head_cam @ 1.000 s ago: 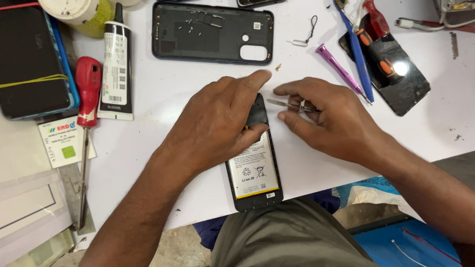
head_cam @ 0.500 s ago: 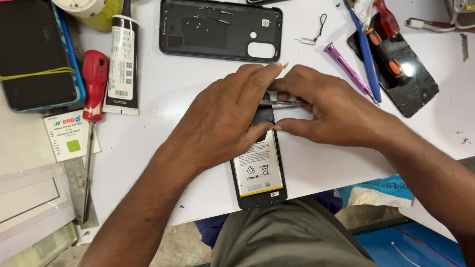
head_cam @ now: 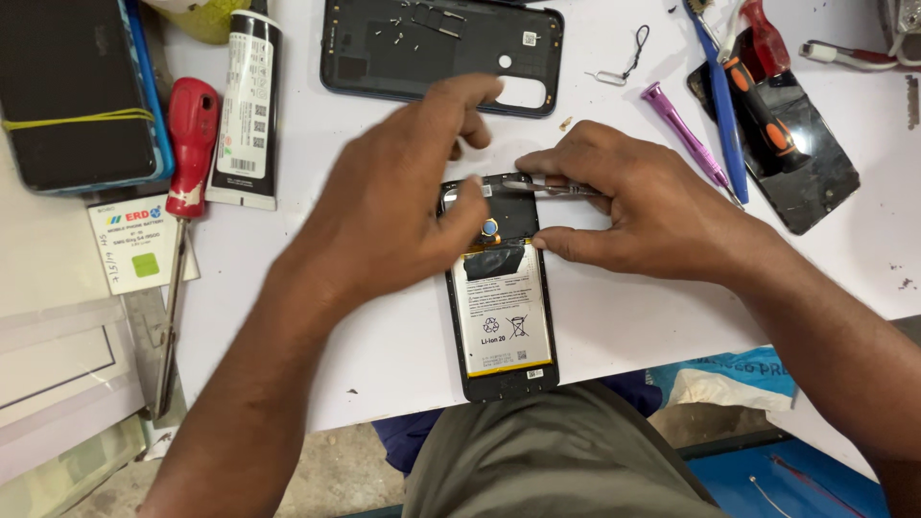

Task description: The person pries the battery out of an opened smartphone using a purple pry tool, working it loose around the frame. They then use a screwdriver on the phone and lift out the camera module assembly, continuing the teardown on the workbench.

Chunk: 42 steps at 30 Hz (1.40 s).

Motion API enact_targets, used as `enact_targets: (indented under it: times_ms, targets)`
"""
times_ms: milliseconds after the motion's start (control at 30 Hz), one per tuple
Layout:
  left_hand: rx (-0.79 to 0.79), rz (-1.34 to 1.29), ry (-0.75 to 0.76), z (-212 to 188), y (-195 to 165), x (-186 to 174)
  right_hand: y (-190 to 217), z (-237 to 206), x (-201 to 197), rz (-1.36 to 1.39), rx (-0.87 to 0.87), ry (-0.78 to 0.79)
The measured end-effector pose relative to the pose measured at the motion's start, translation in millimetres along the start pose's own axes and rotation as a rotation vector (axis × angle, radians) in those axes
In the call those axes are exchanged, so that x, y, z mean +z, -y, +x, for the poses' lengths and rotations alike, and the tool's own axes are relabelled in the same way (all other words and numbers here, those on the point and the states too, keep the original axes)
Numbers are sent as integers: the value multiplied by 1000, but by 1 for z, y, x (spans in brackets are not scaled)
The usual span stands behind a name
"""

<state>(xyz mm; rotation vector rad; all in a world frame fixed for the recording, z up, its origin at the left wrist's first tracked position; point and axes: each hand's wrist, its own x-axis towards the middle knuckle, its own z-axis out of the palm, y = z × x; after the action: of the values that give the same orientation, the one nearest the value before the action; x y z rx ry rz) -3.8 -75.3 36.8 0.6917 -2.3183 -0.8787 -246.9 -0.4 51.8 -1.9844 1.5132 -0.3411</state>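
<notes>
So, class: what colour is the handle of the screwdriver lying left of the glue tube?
Red: the screwdriver handle, seen clearly in the head view.

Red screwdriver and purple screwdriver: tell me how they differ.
The red screwdriver lies on the table's left side, beside the glue tube, while the purple screwdriver lies to the right, above the right hand. The red one has a thick handle and long bare shaft; the purple one is slim throughout. The red one lies near vertical, the purple one slanted. Neither is held.

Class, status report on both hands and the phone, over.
Left hand lifted, blurred. Right hand holds metal tweezers over opened black phone. Nothing obstructing.
</notes>
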Motion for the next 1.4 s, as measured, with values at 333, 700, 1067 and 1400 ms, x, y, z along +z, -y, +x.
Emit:
enact_targets:
  times_ms: [333, 700, 1067, 1400]
  targets:
    - [-90, 114, 40, 0, 10, -9, 1, 0, 1, -6, -18, -14]
    - [-95, 72, 33, -1, 10, -5, 4, 2, 4, 4, -21, -36]
    - [-200, -26, 66, 3, 1, -7, 6, 3, 7, 3, 9, -25]
    - [-118, 18, 140, 1, 1, -13, 11, 7, 9, -40, -52, -39]
